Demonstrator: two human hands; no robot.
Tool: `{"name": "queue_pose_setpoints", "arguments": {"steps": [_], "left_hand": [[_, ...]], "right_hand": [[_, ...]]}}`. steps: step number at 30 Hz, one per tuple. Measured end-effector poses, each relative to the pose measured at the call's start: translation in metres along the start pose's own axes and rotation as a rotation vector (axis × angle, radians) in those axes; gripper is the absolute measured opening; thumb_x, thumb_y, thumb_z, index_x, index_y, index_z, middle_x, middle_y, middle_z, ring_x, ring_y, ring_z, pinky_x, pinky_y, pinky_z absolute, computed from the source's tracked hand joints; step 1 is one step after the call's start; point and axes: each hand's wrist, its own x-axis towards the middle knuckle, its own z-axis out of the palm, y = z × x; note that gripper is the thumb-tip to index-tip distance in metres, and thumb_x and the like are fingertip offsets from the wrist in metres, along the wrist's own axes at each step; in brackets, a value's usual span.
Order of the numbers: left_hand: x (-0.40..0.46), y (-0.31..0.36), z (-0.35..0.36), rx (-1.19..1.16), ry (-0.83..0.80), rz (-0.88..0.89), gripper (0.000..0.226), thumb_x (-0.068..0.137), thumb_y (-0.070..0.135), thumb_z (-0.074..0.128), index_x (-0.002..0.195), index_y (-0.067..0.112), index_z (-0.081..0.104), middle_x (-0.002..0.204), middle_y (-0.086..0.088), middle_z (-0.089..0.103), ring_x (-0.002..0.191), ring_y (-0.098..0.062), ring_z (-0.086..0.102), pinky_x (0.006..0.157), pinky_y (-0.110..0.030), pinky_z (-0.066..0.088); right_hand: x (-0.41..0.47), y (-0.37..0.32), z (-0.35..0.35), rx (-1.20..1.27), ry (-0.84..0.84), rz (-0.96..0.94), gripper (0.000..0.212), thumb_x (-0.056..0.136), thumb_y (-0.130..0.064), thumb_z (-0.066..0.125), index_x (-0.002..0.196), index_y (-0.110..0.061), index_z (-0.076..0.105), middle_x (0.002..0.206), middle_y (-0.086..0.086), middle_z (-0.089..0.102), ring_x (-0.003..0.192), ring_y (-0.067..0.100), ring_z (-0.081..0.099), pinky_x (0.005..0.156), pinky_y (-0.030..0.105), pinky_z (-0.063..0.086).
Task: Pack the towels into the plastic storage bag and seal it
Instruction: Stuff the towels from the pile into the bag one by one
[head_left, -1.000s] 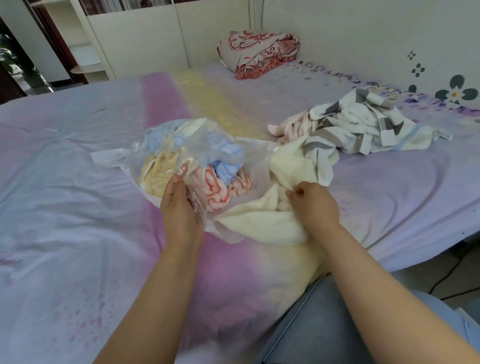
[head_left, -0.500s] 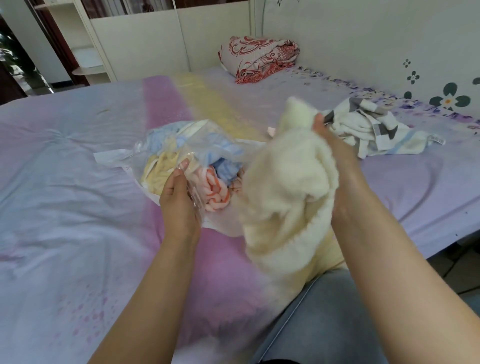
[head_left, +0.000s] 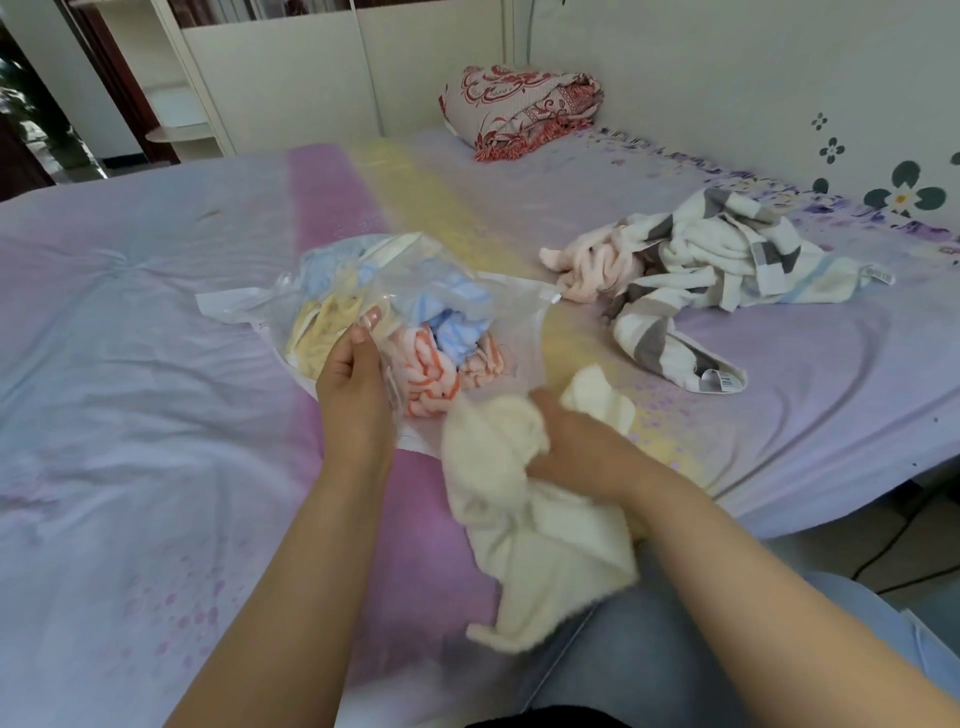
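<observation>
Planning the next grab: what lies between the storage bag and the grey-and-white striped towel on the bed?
In the head view, a pale pink towel lies bunched between the plastic storage bag and the striped towel, touching the striped towel's left side.

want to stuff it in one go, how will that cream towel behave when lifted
Probably floppy: the cream towel bunches in the right hand and drapes loose over the bed edge. Likely light, fluffy and bulky, so it may catch at the plastic bag mouth.

The left hand (head_left: 356, 387) holds the clear plastic bag (head_left: 415, 317) open, while the right hand (head_left: 576, 441) grips a cream towel (head_left: 519, 499).
</observation>
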Motion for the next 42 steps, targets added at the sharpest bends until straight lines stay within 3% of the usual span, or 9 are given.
{"name": "queue_pose_setpoints", "arguments": {"steps": [3,6,10,14,21,28,33,36,42], "left_hand": [[-0.003,0.004,-0.002,0.082,0.014,0.089,0.029,0.105,0.027,0.037,0.115,0.028,0.064,0.057,0.016,0.057,0.063,-0.001,0.056,0.074,-0.023,0.047],[-0.005,0.007,-0.002,0.119,-0.012,0.118,0.03,0.105,0.027,0.037,0.109,0.028,0.067,0.067,0.008,0.067,0.072,-0.003,0.062,0.075,-0.024,0.051],[0.0,0.005,-0.005,0.137,0.004,0.111,0.032,0.105,0.028,0.038,0.122,0.022,0.065,0.057,0.013,0.045,0.056,-0.001,0.044,0.066,-0.019,0.043],[-0.007,0.01,-0.01,0.229,-0.038,0.184,0.03,0.104,0.025,0.038,0.117,0.03,0.065,0.075,0.002,0.066,0.072,-0.008,0.062,0.076,-0.024,0.05],[-0.009,0.012,-0.015,0.319,-0.133,0.179,0.035,0.105,0.02,0.036,0.131,0.018,0.06,0.12,-0.015,0.067,0.114,-0.021,0.062,0.106,-0.043,0.044],[-0.008,0.013,-0.041,0.035,-0.076,-0.12,0.034,0.105,0.02,0.037,0.126,0.018,0.063,0.108,-0.006,0.074,0.107,-0.018,0.068,0.096,-0.032,0.052],[0.002,0.016,-0.053,0.025,-0.007,-0.07,0.034,0.105,0.022,0.037,0.128,0.018,0.062,0.127,-0.014,0.065,0.119,-0.026,0.061,0.103,-0.041,0.048],[0.001,0.014,-0.052,0.011,-0.05,-0.087,0.033,0.105,0.023,0.037,0.121,0.025,0.066,0.12,0.001,0.069,0.116,-0.017,0.063,0.1,-0.037,0.049],[-0.001,0.015,-0.048,-0.165,-0.073,-0.216,0.036,0.106,0.017,0.033,0.128,0.024,0.061,0.132,-0.018,0.059,0.127,-0.028,0.054,0.103,-0.035,0.042]], "right_hand": [[0.006,-0.021,-0.026,0.649,0.567,-0.065,0.064,0.073,-0.022,0.074,0.122,-0.015,0.034,0.108,-0.017,0.053,0.098,-0.01,0.056,0.087,0.015,0.046],[0.011,-0.041,-0.014,0.584,0.88,-0.149,0.063,0.077,-0.025,0.068,0.128,-0.013,0.035,0.118,-0.014,0.049,0.103,-0.002,0.051,0.084,0.017,0.042],[0.023,-0.032,0.036,-0.344,0.322,-0.075,0.064,0.087,-0.043,0.052,0.142,-0.021,0.029,0.136,0.009,0.047,0.124,0.028,0.038,0.098,0.038,0.034],[0.014,-0.021,0.031,-0.204,-0.269,-0.019,0.106,0.076,-0.062,0.061,0.149,-0.033,-0.01,0.16,0.007,-0.001,0.147,0.027,0.004,0.118,0.047,0.017],[0.06,-0.067,0.05,-0.3,0.068,-0.201,0.058,0.09,-0.022,0.052,0.141,-0.01,0.026,0.11,0.014,0.062,0.095,0.031,0.062,0.06,0.03,0.036],[0.131,-0.094,0.082,0.147,0.04,0.117,0.058,0.083,-0.026,0.062,0.13,-0.008,0.034,0.115,0.013,0.057,0.105,0.032,0.059,0.082,0.038,0.047],[0.099,-0.084,0.086,0.252,0.059,-0.111,0.067,0.08,-0.035,0.068,0.134,-0.02,0.031,0.13,0.005,0.042,0.11,0.023,0.053,0.09,0.036,0.047],[0.079,-0.076,0.088,0.187,0.09,-0.256,0.023,0.089,-0.013,0.053,0.112,-0.013,0.058,0.109,0.004,0.056,0.093,0.022,0.059,0.083,0.033,0.049],[0.127,-0.108,0.101,0.545,-0.246,-0.16,0.035,0.093,0.006,0.042,0.07,-0.019,0.051,0.068,-0.006,0.049,0.067,0.004,0.045,0.062,0.012,0.039]]}}
